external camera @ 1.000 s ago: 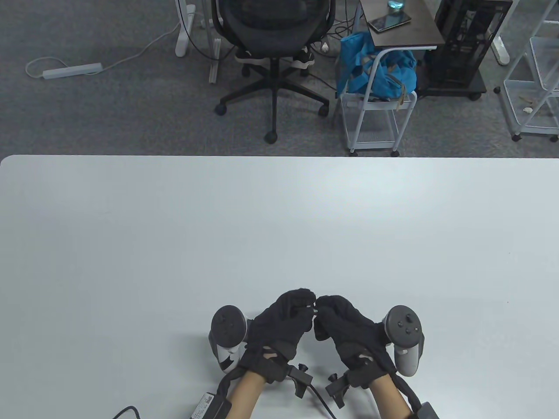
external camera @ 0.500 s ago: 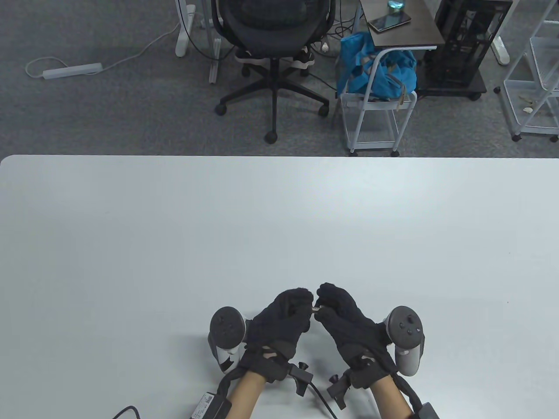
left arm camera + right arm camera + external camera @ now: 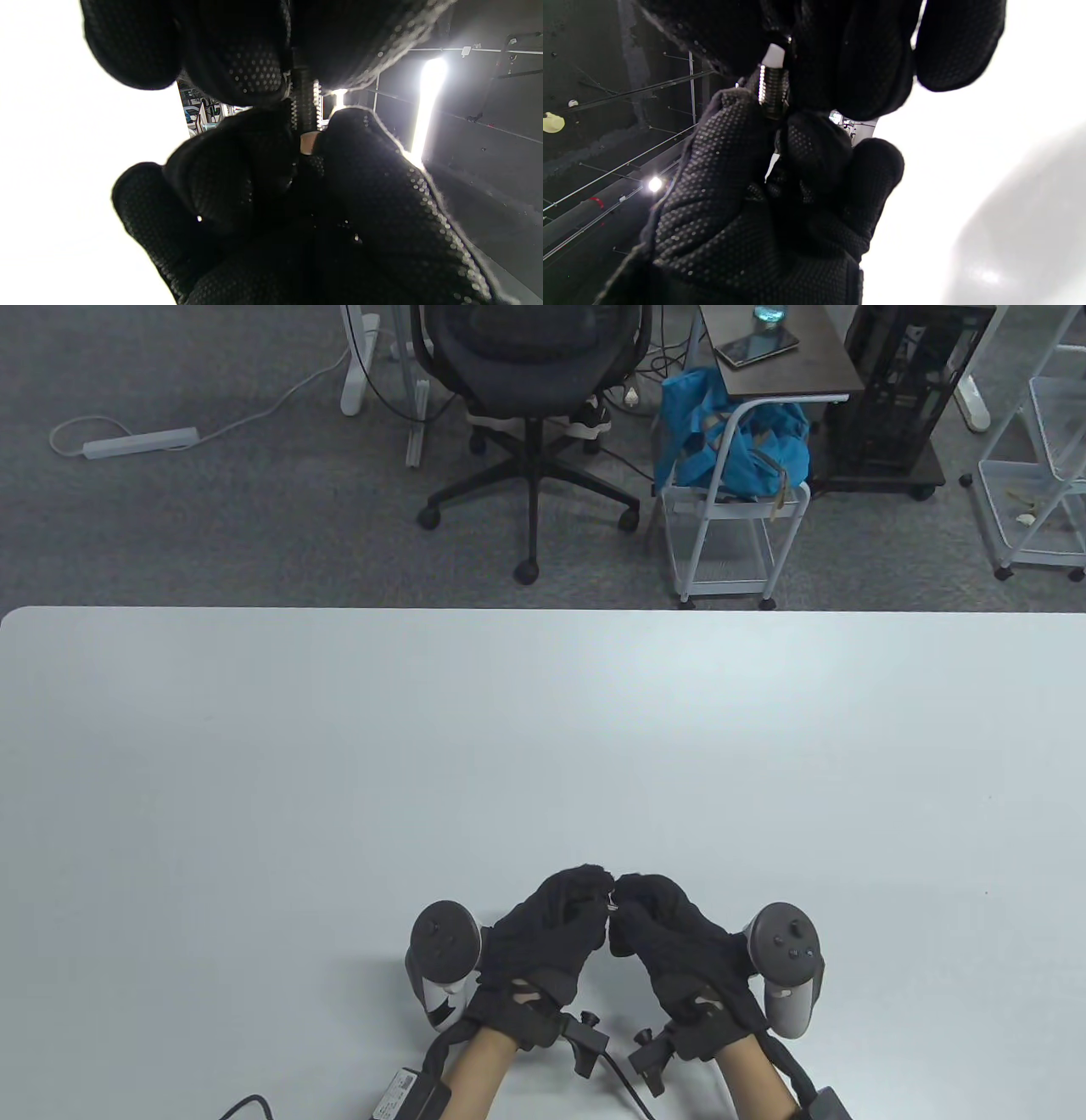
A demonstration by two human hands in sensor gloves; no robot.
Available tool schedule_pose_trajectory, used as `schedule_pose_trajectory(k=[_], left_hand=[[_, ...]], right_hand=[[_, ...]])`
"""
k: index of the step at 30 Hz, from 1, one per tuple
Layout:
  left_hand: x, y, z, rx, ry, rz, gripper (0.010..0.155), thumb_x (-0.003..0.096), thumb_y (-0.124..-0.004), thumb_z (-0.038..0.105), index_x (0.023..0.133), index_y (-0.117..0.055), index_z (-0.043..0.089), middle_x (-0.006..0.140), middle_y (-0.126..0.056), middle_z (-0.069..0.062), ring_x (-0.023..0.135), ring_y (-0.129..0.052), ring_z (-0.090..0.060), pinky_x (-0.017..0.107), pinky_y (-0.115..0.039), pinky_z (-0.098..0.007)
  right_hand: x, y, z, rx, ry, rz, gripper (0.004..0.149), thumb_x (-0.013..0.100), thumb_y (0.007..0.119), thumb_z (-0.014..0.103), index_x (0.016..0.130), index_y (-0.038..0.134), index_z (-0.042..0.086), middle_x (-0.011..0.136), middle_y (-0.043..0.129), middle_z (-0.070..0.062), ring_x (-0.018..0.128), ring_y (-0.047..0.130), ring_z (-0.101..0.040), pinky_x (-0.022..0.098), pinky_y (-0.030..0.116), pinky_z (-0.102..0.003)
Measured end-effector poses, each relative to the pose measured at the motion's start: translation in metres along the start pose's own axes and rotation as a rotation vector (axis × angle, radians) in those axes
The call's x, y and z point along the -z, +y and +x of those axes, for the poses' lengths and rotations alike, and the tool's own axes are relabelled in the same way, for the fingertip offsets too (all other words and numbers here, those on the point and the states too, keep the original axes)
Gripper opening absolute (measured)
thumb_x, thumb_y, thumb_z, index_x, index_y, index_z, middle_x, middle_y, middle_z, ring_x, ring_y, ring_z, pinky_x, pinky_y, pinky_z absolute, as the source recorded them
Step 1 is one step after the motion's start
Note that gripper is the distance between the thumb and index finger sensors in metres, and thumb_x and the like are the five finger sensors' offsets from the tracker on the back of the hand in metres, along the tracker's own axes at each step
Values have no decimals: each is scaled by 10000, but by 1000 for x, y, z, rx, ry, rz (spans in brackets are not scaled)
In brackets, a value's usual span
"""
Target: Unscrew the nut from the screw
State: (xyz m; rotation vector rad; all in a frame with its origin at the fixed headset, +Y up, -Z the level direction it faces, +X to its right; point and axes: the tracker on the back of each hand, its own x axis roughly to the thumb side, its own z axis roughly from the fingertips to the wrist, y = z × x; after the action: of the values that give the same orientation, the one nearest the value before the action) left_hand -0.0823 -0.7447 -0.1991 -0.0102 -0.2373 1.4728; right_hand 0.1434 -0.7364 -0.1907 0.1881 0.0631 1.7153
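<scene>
Both gloved hands meet fingertip to fingertip just above the white table (image 3: 543,746), near its front edge. My left hand (image 3: 594,892) pinches the threaded metal screw (image 3: 610,903). The threads show in the left wrist view (image 3: 305,106) and the right wrist view (image 3: 772,94). My right hand (image 3: 633,894) pinches the pale nut (image 3: 775,56) at the screw's other end; it also shows in the left wrist view (image 3: 309,143). The screw lies roughly level between the hands. Its head is hidden inside the left fingers (image 3: 254,63).
A tracker sits on each hand, left (image 3: 441,950) and right (image 3: 785,954). Wrist cables (image 3: 399,1090) trail off the front edge. Beyond the table's far edge stand an office chair (image 3: 530,356) and a wire cart with a blue bag (image 3: 734,449).
My right hand's fingers rolled up and away around the screw's end half a second ago, then curled back down onto it. My left hand stayed almost still.
</scene>
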Motion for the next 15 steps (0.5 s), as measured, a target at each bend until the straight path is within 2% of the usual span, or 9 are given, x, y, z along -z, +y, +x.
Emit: schedule_pose_trajectory(k=[6,10,11,13,15], left_hand=[[0,0,-1,4,11,4,465,485,-859,403,918,-850,235,772,-944,-141,412,-999,-192,466,-858,-526],[0,2,-2,-5,20,24,463,482,-866,395,916,-852,234,770,-945,-149,414,-999,-200,467,-854,-532],[0,2,-2,-7,20,23,460,483,-866,391,917,-851,238,781,-940,-145,420,-998,-204,473,-851,-534],[0,2,-2,-5,9,13,455,483,-870,381,919,-849,251,797,-933,-149,437,-998,-209,481,-846,-539],[0,1,0,2,-6,3,451,480,-874,373,917,-846,265,811,-927,-151,451,-999,-212,491,-843,-540]], right_hand=[[-1,-1,2,-27,-35,-47,480,549,749,391,948,755,124,710,914,-111,553,951,-326,536,779,-592],[1,-1,2,2,-20,44,503,546,791,333,1017,684,191,933,753,-170,768,822,-414,597,686,-656],[1,-1,1,17,-6,60,555,552,783,353,1062,630,195,984,699,-195,810,779,-439,607,658,-670],[0,-2,-6,30,46,55,676,574,706,493,1112,530,124,1017,654,-237,830,743,-475,603,633,-680],[0,-3,-12,61,103,22,709,577,639,558,1054,623,34,914,780,-265,719,829,-499,546,669,-686]])
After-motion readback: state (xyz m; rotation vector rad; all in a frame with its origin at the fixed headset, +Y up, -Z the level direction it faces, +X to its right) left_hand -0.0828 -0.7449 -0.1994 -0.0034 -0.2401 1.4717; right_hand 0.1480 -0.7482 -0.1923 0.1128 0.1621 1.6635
